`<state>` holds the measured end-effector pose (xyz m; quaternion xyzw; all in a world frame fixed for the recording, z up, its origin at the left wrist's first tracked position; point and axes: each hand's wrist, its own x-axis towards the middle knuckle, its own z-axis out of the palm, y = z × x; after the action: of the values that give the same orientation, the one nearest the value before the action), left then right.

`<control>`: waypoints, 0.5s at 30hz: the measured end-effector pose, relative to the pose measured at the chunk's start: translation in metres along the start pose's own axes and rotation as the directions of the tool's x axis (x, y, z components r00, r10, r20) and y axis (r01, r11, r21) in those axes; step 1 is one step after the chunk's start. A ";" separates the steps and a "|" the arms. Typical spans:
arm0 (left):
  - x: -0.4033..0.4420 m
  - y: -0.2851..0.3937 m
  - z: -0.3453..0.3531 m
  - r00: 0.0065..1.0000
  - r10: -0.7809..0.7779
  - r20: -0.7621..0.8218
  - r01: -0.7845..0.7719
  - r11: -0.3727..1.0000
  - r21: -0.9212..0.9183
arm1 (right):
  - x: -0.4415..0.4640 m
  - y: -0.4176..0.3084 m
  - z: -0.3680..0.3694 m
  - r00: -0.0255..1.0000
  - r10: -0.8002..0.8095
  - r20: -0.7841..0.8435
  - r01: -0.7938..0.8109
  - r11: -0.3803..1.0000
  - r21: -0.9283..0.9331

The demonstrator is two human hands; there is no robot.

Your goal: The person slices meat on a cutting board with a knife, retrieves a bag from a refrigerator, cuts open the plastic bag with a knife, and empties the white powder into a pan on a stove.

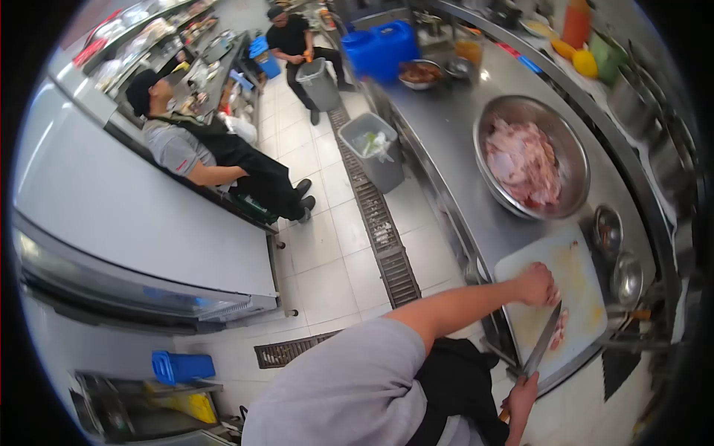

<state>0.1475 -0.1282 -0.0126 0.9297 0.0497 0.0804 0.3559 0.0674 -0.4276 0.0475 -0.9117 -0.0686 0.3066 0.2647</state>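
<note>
Outstretched toward two o'clock, the left hand curls over the cutting board; I can't tell its hold. At the board's seven o'clock, the right hand clutches a knife, blade beside meat pieces lying there.

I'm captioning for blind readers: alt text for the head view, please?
Right hand holding a knife over a cutting board with meat pieces, left hand near the knife's tip; a metal bowl of raw meat stands on the counter.
</note>
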 end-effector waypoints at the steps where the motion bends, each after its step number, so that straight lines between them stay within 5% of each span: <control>1: 0.007 0.003 -0.011 0.989 -0.057 0.140 0.076 0.988 -0.133 | 0.009 0.031 0.004 0.998 -0.064 0.003 0.064 0.997 -0.032; 2: 0.019 -0.034 0.035 0.986 0.155 -0.068 -0.163 0.978 -0.131 | -0.020 -0.023 -0.010 0.998 0.040 0.042 -0.043 0.996 0.073; 3: 0.018 -0.034 0.009 0.802 0.548 -0.238 -0.547 0.834 0.077 | -0.014 -0.017 -0.005 0.987 -0.155 -0.043 0.152 0.987 -0.060; 4: 0.009 -0.031 -0.011 0.905 0.411 -0.108 -0.415 0.798 -0.436 | -0.016 -0.006 -0.008 1.000 -0.004 0.014 0.004 1.000 0.025; 5: -0.004 -0.014 -0.050 0.966 0.255 0.026 -0.127 0.564 -0.816 | -0.014 0.000 -0.006 0.997 -0.069 -0.015 0.069 0.996 -0.051; 6: -0.007 0.012 -0.077 0.923 -0.181 0.341 0.373 0.191 -0.908 | -0.011 0.009 -0.001 0.999 -0.036 -0.017 0.036 0.999 0.010; 7: -0.006 0.017 -0.088 0.906 -0.157 0.393 0.413 0.121 -0.903 | -0.017 -0.002 -0.006 0.999 -0.044 -0.022 0.043 0.998 -0.045; 8: -0.004 0.009 -0.093 0.892 0.050 0.449 0.449 0.004 -0.894 | -0.025 -0.002 -0.007 0.998 -0.043 -0.055 0.040 0.998 -0.054; 9: -0.003 0.024 -0.092 0.923 -0.251 0.292 0.323 0.094 -0.942 | -0.026 -0.002 -0.005 0.993 -0.075 -0.086 0.069 0.995 -0.065; 11: 0.004 0.025 -0.100 0.920 -0.359 0.159 0.316 0.436 -0.843 | -0.025 -0.001 -0.004 0.996 -0.037 -0.083 0.033 0.999 -0.042; 13: 0.007 0.022 -0.097 0.977 -0.209 -0.031 0.179 0.897 -0.405 | -0.022 0.001 -0.004 0.997 -0.034 -0.066 0.031 0.999 -0.032; 14: 0.003 0.024 -0.090 0.979 -0.203 -0.014 0.180 0.896 -0.405 | -0.024 0.003 -0.002 0.996 -0.043 -0.075 0.041 0.999 -0.025; 15: -0.004 0.039 -0.094 0.998 -0.013 -0.069 0.000 0.984 -0.177 | -0.025 0.001 -0.001 0.995 -0.054 -0.086 0.052 0.998 -0.023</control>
<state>0.1280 -0.0963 0.0822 0.8909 0.0578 0.1155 0.4355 0.0483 -0.4356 0.0607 -0.9246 -0.0845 0.2592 0.2662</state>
